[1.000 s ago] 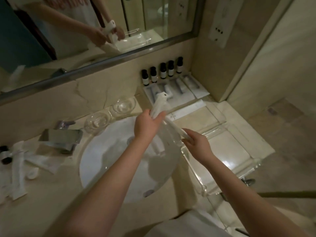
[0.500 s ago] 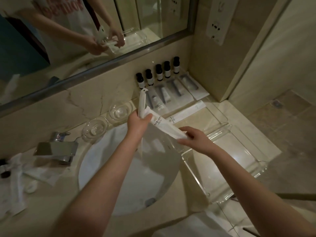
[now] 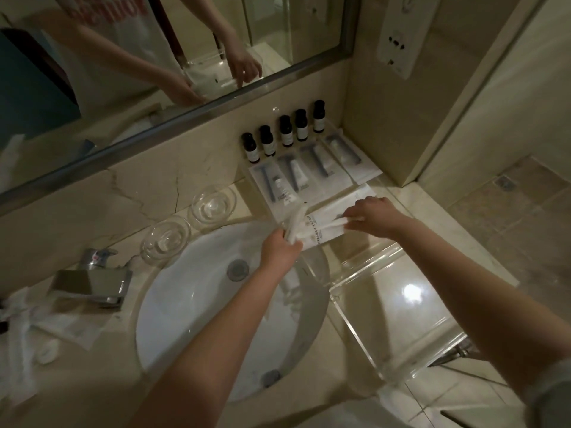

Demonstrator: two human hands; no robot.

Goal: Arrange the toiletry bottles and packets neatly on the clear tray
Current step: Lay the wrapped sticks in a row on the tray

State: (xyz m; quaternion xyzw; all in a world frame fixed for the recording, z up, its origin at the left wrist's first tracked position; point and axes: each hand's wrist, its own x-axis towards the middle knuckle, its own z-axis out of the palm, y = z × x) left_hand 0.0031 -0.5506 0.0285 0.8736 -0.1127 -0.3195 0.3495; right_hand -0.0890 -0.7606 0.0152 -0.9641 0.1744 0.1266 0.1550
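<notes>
Crosswise, white packets (image 3: 321,225) — long axis left-right, left hand (image 3: 279,247) and right hand (image 3: 375,216) each clamped on an end.

Dim bathroom, wall mirror (image 3: 154,72), white sink (image 3: 191,304), marble counter (image 3: 77,381)

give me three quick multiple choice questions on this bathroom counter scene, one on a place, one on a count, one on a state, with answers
1. Where do the small dark bottles stand?
A. in the white sink
B. in a row against the wall below the mirror
C. on the floor

2. How many dark bottles are there?
A. three
B. five
C. eight

3. What are the hands doing?
A. both hold white paper packets
B. both are free
C. one turns the tap

Answers: 1 B, they line the wall behind the flat packets. 2 B, five caps show. 3 A, the left hand grips a bunched white packet and the right hand pinches a printed white packet.
</notes>
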